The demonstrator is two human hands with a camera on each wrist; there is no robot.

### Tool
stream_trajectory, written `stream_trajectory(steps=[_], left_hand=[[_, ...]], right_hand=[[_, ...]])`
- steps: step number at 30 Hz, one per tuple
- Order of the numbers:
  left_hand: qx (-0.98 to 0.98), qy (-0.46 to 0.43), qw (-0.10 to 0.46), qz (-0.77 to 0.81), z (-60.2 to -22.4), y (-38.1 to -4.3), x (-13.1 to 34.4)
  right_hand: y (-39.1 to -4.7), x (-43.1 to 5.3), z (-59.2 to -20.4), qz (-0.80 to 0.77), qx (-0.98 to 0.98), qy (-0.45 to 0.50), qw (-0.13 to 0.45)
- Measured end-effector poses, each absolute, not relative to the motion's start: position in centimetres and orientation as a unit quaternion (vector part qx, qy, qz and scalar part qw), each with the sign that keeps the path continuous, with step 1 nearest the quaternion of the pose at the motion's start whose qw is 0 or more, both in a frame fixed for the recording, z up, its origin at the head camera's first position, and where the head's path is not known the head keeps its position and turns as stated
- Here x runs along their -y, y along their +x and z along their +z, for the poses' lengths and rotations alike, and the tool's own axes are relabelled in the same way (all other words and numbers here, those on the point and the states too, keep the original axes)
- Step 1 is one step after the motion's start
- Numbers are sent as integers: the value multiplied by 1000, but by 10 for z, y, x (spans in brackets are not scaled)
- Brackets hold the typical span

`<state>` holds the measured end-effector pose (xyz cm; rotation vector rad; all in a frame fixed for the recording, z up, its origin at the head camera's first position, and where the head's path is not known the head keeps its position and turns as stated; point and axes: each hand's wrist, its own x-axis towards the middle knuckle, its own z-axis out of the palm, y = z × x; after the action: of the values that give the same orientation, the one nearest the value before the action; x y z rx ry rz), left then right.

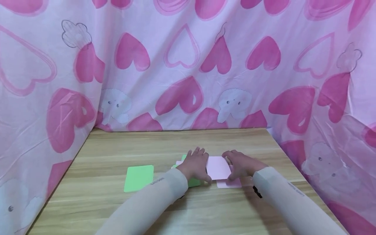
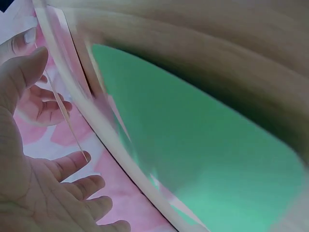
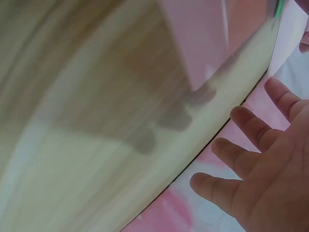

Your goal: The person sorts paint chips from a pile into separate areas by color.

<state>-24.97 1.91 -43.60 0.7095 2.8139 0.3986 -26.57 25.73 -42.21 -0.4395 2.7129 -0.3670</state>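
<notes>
A square pink card with rounded corners is held up between my two hands, above the table. My left hand holds it at the left edge, thumb at the near corner and index finger at the far one; its other fingers spread loosely. Along the opposite edge, my right hand grips the card between thumb and fingertips. In the left wrist view the held card shows nearly edge-on. Another pink card lies below it on the table. Green cards lie under my left wrist, partly hidden, overlapping pink ones.
A separate green card lies to the left on the wood-grain table. A pink curtain printed with hearts surrounds the table at the back and both sides.
</notes>
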Motion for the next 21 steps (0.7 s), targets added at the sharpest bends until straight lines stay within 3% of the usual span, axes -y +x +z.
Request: stream_trajectory(steps=[8,21], left_hand=[[-955,245,121,115,-441,-249,-42],[-955,255,125,89,-446,-245,-65]], right_hand=[[-257,-276,-428,-120,-967,-121,188],[-246,-290,-437,-104,-968,-156,166]])
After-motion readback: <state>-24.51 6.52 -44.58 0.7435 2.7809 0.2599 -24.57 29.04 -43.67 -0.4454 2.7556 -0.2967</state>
